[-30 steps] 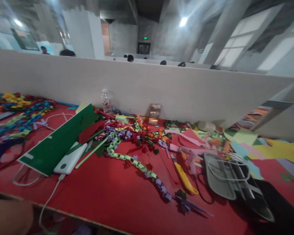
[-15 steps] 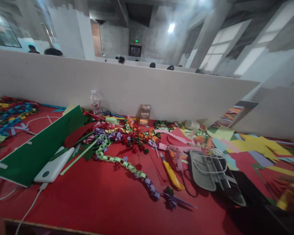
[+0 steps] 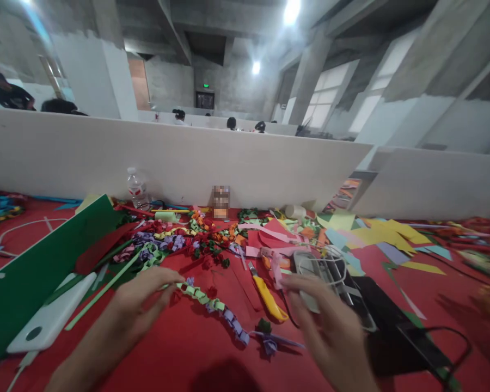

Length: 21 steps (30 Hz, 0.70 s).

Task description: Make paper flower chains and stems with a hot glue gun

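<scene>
Head view: left hand [image 3: 136,307] pinches the green-purple paper chain [image 3: 204,296] on the red counter [image 3: 167,356] by its green links, fingertips only (probably spares the loops); forearm angles in from lower left. Right hand [image 3: 330,326], back up, fingertips at pink glue gun [image 3: 276,265], can't tell if gripping

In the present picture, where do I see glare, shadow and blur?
Head view: glare around the ceiling lamps; head view: a shadow on the table, at the bottom edge; head view: the right hand looks slightly blurred, while the paper chain shows distinct links.
</scene>
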Tool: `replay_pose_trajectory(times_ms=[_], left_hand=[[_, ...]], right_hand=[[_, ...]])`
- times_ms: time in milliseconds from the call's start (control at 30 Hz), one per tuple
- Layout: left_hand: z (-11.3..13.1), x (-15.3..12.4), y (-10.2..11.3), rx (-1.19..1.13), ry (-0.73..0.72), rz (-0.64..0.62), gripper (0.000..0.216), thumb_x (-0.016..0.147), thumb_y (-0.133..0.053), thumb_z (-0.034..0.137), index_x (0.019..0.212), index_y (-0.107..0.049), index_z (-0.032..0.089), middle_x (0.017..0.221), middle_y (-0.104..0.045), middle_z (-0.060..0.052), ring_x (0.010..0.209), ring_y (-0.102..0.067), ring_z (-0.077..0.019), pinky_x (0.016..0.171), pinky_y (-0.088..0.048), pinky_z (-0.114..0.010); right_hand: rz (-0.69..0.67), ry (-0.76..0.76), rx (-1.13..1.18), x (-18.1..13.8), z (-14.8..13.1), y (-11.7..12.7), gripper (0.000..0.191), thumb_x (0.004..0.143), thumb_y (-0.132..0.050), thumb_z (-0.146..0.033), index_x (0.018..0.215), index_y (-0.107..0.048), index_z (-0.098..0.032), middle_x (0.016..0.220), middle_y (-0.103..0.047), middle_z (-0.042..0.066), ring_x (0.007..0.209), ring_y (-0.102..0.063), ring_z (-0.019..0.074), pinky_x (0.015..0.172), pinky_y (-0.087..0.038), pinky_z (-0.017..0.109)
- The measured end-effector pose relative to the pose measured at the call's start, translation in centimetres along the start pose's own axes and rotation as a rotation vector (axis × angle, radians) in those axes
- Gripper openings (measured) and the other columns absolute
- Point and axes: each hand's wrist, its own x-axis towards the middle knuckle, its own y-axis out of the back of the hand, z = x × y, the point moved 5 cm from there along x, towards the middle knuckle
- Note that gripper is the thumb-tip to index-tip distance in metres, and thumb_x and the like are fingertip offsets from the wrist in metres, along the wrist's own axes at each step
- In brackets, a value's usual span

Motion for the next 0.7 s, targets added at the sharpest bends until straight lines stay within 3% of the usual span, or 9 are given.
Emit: replay_pose_trajectory(times_ms=[100, 233, 400, 533, 700], left_hand=[[-2.1, 0.1, -5.0, -0.029, -0.048, -0.067, 0.018, 0.097, -0.053, 0.028, 0.106, -0.069, 0.027, 0.106, -0.076, -0.001, 0.098, -0.071, -0.0195, 0.087, -0.057, -0.029], [-5.0, -2.0, -9.5, 0.023, -0.009, -0.165, 0.022, 0.098, -0.052, 0.028, 0.113, -0.068, 0.027, 0.114, -0.074, -0.004, 0.11, -0.068, -0.0223, 0.096, -0.055, -0.036], [-6.4, -3.2, -10.9, 0.086, 0.027, -0.25, 0.032, 0.097, -0.054, 0.032, 0.129, -0.061, 0.028, 0.129, -0.068, -0.006, 0.123, -0.06, -0.0257, 0.105, -0.049, -0.045], [-6.2, -3.1, -11.6, 0.134, 0.039, -0.294, 0.045, 0.095, -0.059, 0.039, 0.138, -0.056, 0.029, 0.139, -0.063, -0.008, 0.129, -0.056, -0.0299, 0.107, -0.047, -0.05], [-5.7, -1.7, -12.8, 0.167, -0.035, -0.361, 0.052, 0.093, -0.061, 0.036, 0.143, -0.051, 0.029, 0.143, -0.059, -0.01, 0.135, -0.049, -0.0319, 0.109, -0.041, -0.051]], right_hand=[[-0.086, -0.14, 0.11, -0.7, 1.2, -2.1, 0.016, 0.1, -0.054, -0.029, 0.102, -0.069, -0.026, 0.093, -0.073, 0.003, 0.085, -0.071, 0.018, 0.073, -0.057, 0.024], [-0.166, -0.212, 0.156, -1.8, 2.4, -5.2, 0.019, 0.101, -0.05, -0.029, 0.102, -0.068, -0.024, 0.097, -0.072, 0.005, 0.089, -0.07, 0.0195, 0.078, -0.056, 0.026], [-0.219, -0.254, -0.035, -2.7, 6.0, -6.6, 0.023, 0.101, -0.044, -0.028, 0.105, -0.065, -0.021, 0.104, -0.071, 0.01, 0.096, -0.067, 0.0234, 0.084, -0.052, 0.034], [-0.196, -0.311, -0.228, -3.8, 8.5, -5.8, 0.024, 0.1, -0.042, -0.031, 0.105, -0.064, -0.022, 0.106, -0.069, 0.01, 0.091, -0.067, 0.0244, 0.079, -0.051, 0.035], [-0.093, -0.343, -0.307, -3.9, 10.7, -4.5, 0.031, 0.1, -0.045, -0.045, 0.094, -0.061, -0.019, 0.09, -0.068, 0.011, 0.077, -0.064, 0.0229, 0.07, -0.048, 0.033]])
